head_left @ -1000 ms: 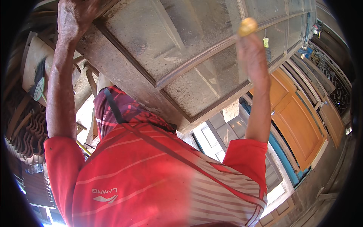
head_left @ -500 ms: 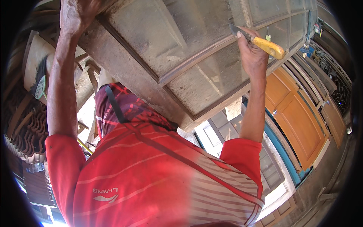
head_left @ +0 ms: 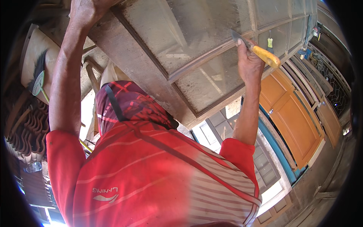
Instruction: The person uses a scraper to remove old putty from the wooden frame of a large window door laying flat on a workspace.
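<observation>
A large brown wooden frame with dusty glass panes (head_left: 206,56) lies in front of me. My right hand (head_left: 249,62) is closed round a putty knife with a yellow handle (head_left: 267,56). The handle sticks out to the right, and the dark blade points to the upper left, close to a wooden bar of the frame. My left hand (head_left: 89,11) is at the top edge, by the frame's left side rail (head_left: 128,53). Its fingers run out of the picture, so their grip is hidden. A screwdriver with a yellow-green handle (head_left: 270,43) is beyond my right hand.
Orange-brown panelled doors (head_left: 293,117) lean at the right, near a coil of wire (head_left: 321,62). A blue tool (head_left: 303,53) is at the frame's far right end. Stacked curved tiles (head_left: 32,130) and a green rake-like tool (head_left: 38,84) stand at the left.
My right hand has moved slightly down and left with the putty knife. My left arm has shifted a little to the right. The frame appears slightly shifted right in the picture.
</observation>
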A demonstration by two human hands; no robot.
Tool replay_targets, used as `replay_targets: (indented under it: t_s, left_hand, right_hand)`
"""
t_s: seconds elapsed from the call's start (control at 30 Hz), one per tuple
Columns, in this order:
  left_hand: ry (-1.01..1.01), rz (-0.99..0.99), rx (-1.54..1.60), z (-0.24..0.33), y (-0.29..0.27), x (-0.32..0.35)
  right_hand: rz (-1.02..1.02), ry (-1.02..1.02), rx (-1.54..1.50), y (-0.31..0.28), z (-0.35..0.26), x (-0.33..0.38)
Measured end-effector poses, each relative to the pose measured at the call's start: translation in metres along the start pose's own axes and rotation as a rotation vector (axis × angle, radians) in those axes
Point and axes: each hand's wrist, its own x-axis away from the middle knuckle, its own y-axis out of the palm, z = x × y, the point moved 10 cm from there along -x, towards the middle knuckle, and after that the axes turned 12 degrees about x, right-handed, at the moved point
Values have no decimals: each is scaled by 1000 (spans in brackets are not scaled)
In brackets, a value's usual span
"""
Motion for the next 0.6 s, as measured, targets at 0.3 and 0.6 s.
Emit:
replay_targets:
  t_s: [0.3,0.6]
  left_hand:
    - [88,33,-17,0,-3,3]
    - [153,20,-68,21,-4,9]
  right_hand:
    - [52,43,-232,10,17,9]
    - [115,-63,71,3,-8,16]
